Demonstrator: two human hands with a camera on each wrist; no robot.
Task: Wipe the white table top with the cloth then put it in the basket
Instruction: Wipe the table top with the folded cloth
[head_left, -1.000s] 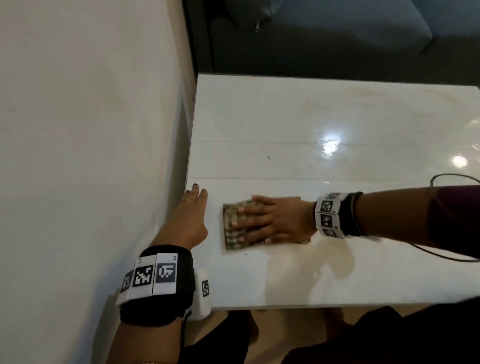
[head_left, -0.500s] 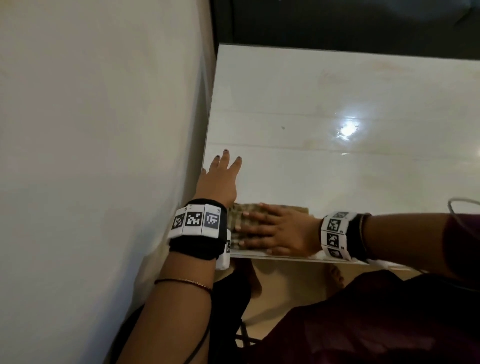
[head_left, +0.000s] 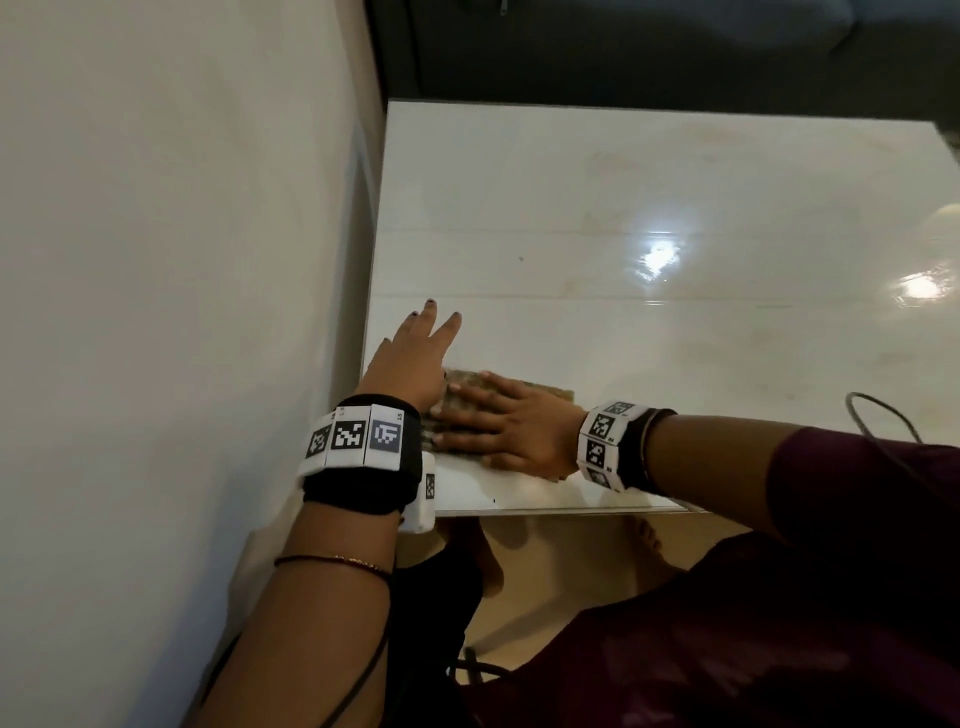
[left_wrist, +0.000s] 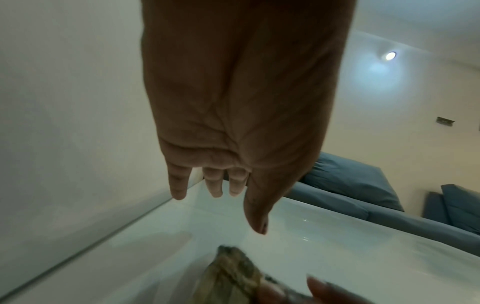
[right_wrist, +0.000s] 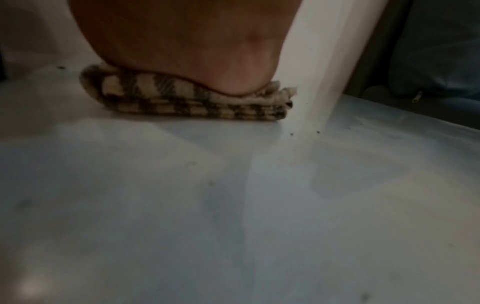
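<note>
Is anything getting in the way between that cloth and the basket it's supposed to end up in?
That cannot be judged: no basket shows in any view. The right hand presses flat on the folded cloth near the table top's front left corner; the left hand is open beside it.

The glossy white table top (head_left: 649, 218) stands against a pale wall (head_left: 156, 260) on its left side. A folded brown-and-tan checked cloth (head_left: 457, 400) lies flat near the table's front left corner. The right hand (head_left: 511, 428) lies palm down on the cloth, fingers straight and pointing toward the wall. The left hand (head_left: 410, 364) is just beside the cloth at the wall edge, fingers straight and spread. Each wrist carries a black band with printed markers. Two bright reflections show on the table top. A dark cable (head_left: 878, 415) loops at the right edge.
</note>
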